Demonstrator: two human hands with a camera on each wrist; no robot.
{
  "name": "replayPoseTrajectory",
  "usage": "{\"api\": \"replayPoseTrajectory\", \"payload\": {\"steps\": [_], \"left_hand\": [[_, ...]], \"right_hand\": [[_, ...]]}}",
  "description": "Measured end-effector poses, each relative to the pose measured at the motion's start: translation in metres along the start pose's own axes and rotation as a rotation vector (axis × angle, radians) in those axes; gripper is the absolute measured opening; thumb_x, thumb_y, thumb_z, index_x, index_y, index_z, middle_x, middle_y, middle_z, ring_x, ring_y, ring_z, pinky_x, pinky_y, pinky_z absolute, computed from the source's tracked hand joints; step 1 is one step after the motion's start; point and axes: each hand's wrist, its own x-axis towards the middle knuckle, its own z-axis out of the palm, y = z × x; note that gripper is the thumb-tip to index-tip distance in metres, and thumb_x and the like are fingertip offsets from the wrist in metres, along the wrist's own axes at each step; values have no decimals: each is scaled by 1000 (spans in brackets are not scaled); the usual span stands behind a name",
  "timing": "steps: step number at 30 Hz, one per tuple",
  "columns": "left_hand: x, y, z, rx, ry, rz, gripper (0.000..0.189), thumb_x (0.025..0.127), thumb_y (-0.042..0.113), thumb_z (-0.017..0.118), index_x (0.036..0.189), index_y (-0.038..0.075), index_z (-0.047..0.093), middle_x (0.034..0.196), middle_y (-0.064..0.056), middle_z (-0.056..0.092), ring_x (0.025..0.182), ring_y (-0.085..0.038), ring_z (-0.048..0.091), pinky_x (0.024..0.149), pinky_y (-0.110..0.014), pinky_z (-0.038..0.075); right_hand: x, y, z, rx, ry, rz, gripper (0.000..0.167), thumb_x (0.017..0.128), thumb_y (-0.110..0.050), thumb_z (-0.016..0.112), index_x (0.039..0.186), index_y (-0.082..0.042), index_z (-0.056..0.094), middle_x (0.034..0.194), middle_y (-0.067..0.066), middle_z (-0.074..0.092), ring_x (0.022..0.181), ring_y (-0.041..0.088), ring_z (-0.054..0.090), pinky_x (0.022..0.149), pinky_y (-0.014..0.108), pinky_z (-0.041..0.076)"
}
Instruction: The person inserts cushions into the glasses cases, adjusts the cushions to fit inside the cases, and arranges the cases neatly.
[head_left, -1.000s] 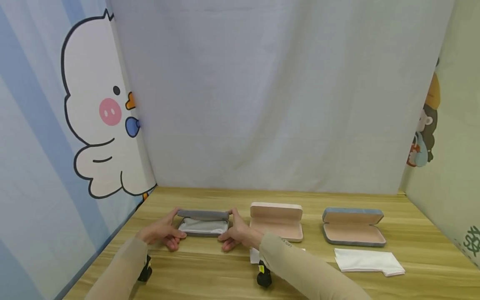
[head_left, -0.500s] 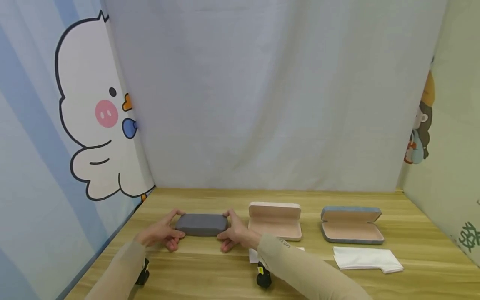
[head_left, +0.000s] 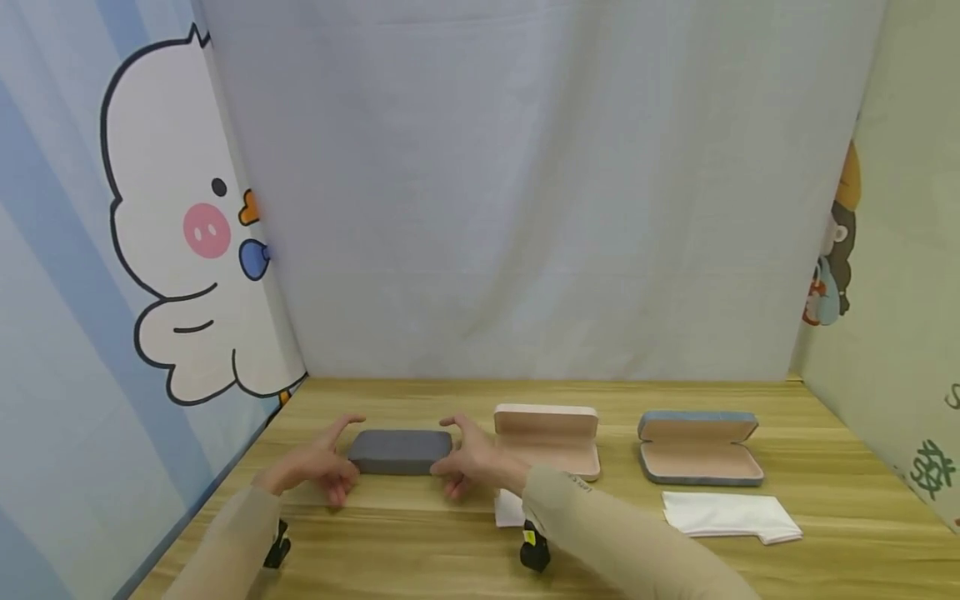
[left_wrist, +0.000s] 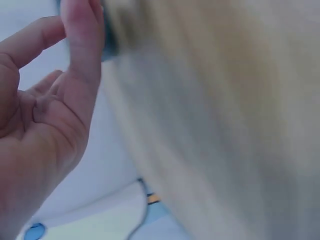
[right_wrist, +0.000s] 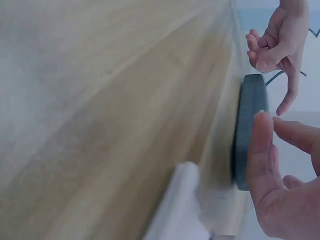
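A dark grey glasses case (head_left: 401, 452) lies closed on the table, its long side facing me. My left hand (head_left: 318, 465) is just off its left end, index finger and thumb spread apart. At the other end is my right hand (head_left: 474, 460), its thumb right at the case's front corner and its index finger raised above the lid. In the right wrist view, both hands stand around the two ends of the grey case (right_wrist: 245, 120) with fingers loosely bent. The left wrist view shows my left hand (left_wrist: 55, 110) close to a blurred dark edge of the case.
To the right stand an open white glasses case (head_left: 551, 457) and an open blue one (head_left: 701, 458), both with pinkish lining. A folded white cloth (head_left: 731, 515) lies before the blue case. Another white cloth (head_left: 510, 509) is partly hidden by my right sleeve.
The grey case's lid has come down over the white cloth inside, and the case is now closed. Since then both hands have loosened, and the left has drawn away to the left.
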Motion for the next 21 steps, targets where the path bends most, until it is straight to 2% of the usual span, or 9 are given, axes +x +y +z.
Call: {"api": "replayPoseTrajectory", "payload": {"steps": [3, 7, 13, 21], "left_hand": [[-5, 16, 0, 61, 39, 32, 77, 87, -1, 60, 148, 12, 13, 68, -15, 63, 50, -19, 64, 52, -41, 60], [-9, 36, 8, 72, 23, 76, 71, 90, 4, 62, 147, 13, 21, 79, -21, 63, 57, -26, 68, 57, -44, 61], [-7, 56, 34, -10, -32, 106, 70, 92, 17, 66, 148, 17, 23, 88, -26, 67, 62, -28, 69, 62, -50, 61], [-3, 71, 70, -124, -71, 99, 65, 94, 21, 64, 146, 15, 26, 89, -23, 69, 61, -23, 70, 61, -44, 62]], "right_hand": [[-8, -11, -7, -29, -46, -36, 72, 84, -5, 73, 144, -17, 35, 88, 22, 63, 46, 21, 60, 51, 46, 59], [-20, -22, -13, -11, -82, -76, 64, 86, -10, 73, 140, -18, 41, 88, 20, 63, 48, 21, 61, 49, 44, 59], [-36, -31, -21, 19, -113, -117, 57, 87, -12, 72, 137, -18, 44, 78, 8, 59, 48, 19, 60, 43, 33, 55], [-60, -34, -38, 41, -145, -149, 52, 89, -14, 69, 136, -19, 46, 79, 7, 63, 45, 15, 59, 36, 24, 46]]}}
